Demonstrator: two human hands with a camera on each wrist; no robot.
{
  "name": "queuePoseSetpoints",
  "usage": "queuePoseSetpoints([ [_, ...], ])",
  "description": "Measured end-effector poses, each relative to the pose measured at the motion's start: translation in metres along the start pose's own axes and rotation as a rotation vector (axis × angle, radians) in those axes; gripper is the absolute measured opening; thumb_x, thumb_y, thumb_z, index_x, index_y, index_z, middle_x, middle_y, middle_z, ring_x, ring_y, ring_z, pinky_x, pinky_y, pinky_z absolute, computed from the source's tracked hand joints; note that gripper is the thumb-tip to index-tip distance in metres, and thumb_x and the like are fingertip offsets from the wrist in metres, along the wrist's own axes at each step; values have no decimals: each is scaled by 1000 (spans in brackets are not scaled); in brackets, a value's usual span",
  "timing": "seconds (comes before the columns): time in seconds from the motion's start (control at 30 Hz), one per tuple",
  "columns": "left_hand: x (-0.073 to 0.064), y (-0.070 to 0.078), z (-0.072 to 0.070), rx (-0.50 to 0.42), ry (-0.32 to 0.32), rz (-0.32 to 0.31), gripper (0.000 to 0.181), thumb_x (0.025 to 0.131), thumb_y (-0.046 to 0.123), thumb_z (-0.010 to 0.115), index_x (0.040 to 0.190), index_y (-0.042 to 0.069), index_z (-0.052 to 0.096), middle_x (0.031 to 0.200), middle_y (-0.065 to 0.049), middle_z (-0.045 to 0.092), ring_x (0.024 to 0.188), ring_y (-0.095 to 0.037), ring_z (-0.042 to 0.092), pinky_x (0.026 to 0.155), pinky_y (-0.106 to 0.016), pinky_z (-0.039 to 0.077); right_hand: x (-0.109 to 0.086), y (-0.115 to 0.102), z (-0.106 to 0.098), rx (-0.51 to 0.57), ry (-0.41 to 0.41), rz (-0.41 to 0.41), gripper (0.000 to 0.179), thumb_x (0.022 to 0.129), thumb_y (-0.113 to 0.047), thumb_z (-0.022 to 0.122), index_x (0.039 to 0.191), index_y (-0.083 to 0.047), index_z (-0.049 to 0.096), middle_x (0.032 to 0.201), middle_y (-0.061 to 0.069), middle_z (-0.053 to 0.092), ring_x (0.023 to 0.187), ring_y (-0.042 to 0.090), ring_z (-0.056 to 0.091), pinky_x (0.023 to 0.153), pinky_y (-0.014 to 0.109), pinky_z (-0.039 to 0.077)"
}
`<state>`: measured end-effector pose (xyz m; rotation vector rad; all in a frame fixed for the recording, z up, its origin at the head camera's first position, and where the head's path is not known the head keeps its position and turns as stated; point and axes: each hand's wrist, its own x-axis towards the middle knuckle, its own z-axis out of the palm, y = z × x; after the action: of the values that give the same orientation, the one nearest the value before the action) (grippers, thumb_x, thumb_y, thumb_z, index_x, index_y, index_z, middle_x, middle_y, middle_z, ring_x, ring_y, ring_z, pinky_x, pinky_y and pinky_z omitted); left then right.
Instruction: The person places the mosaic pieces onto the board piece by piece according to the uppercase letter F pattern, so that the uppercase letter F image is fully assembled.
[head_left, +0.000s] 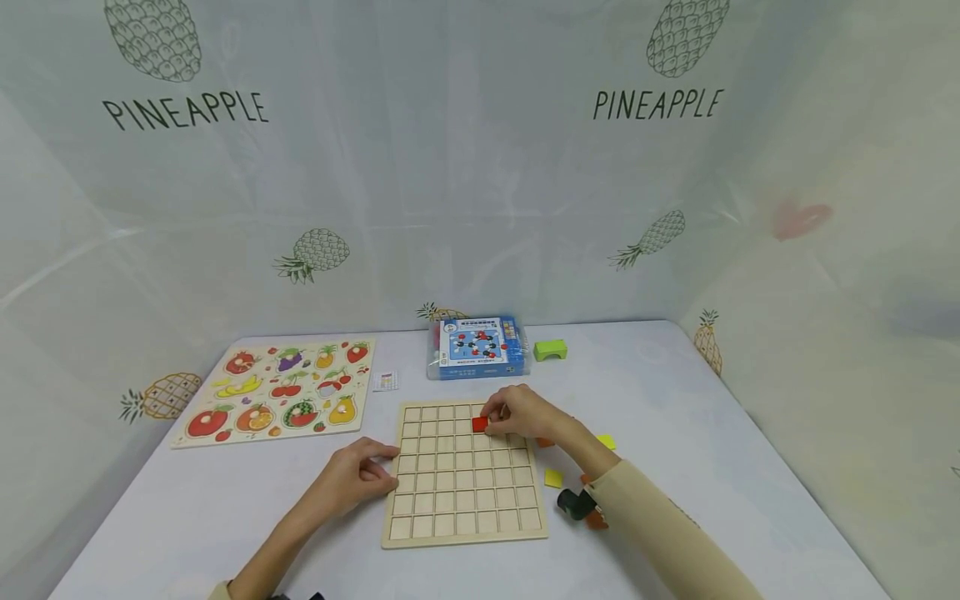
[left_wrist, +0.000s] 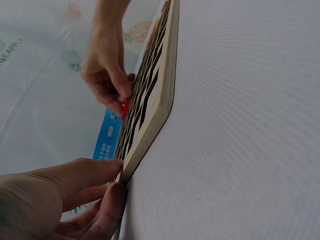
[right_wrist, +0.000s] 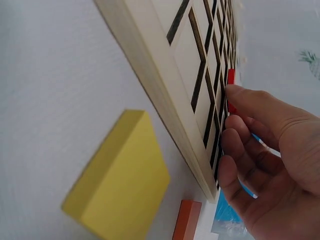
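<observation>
A square wooden grid board (head_left: 446, 482) lies on the white table, its surface divided into many small cells. My left hand (head_left: 358, 472) is at the board's left edge, thumb and fingertips touching the rim. Over the upper right part of the grid, my right hand (head_left: 522, 412) pinches a small red square tile (head_left: 480, 425) by its side. In the right wrist view the red tile (right_wrist: 231, 90) stands on the far part of the grid, under the thumb tip. Its underside is hidden.
Yellow tiles (head_left: 553, 478) and orange tiles (head_left: 597, 521) lie right of the board, partly behind the right forearm. Behind are a blue boxed kit (head_left: 480, 371) and a green arch block (head_left: 551, 349). A fruit puzzle board (head_left: 279, 392) lies at the left.
</observation>
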<state>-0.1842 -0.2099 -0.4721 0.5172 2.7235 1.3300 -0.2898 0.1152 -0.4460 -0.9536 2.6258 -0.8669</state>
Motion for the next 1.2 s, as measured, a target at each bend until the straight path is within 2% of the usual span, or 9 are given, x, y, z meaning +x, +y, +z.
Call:
queuePoseSetpoints([
  [0.17, 0, 0, 0, 3, 0, -1, 43, 79, 16, 81, 117, 1, 68, 109, -12, 65, 74, -1, 63, 65, -18, 53, -1, -1, 0, -9, 4, -12, 19, 86, -16, 75, 103, -8, 73, 80, -2, 63, 72, 9, 52, 64, 19, 44],
  [0.43, 0, -2, 2, 9, 2, 6, 43, 79, 16, 81, 118, 2, 68, 109, -11, 65, 74, 0, 63, 64, -18, 53, 0, 0, 0, -7, -2, 21, 20, 85, -17, 77, 102, -9, 74, 80, -4, 64, 72, 7, 52, 65, 18, 44],
  [0.63, 1, -2, 1, 10, -2, 10, 44, 79, 16, 81, 118, 2, 68, 109, -11, 65, 74, -1, 63, 64, -18, 53, -5, 2, -8, -9, 16, 1, 20, 85, -17, 76, 103, -8, 74, 82, -3, 66, 74, 10, 56, 66, 20, 47],
  [0.97, -2, 2, -1, 28, -4, -2, 43, 80, 16, 79, 120, 3, 68, 108, -10, 65, 74, -1, 64, 65, -19, 54, -31, 16, -33, -17, 42, 13, 25, 87, -21, 74, 108, -7, 72, 85, -4, 66, 76, 11, 60, 65, 20, 51],
  [1.2, -1, 1, 1, 25, -1, -1, 43, 80, 16, 80, 120, 3, 68, 108, -10, 65, 74, -1, 63, 65, -19, 53, -57, 32, -49, -51, 77, 126, 28, 86, -22, 76, 111, -10, 72, 93, -1, 66, 76, 13, 56, 65, 20, 49],
])
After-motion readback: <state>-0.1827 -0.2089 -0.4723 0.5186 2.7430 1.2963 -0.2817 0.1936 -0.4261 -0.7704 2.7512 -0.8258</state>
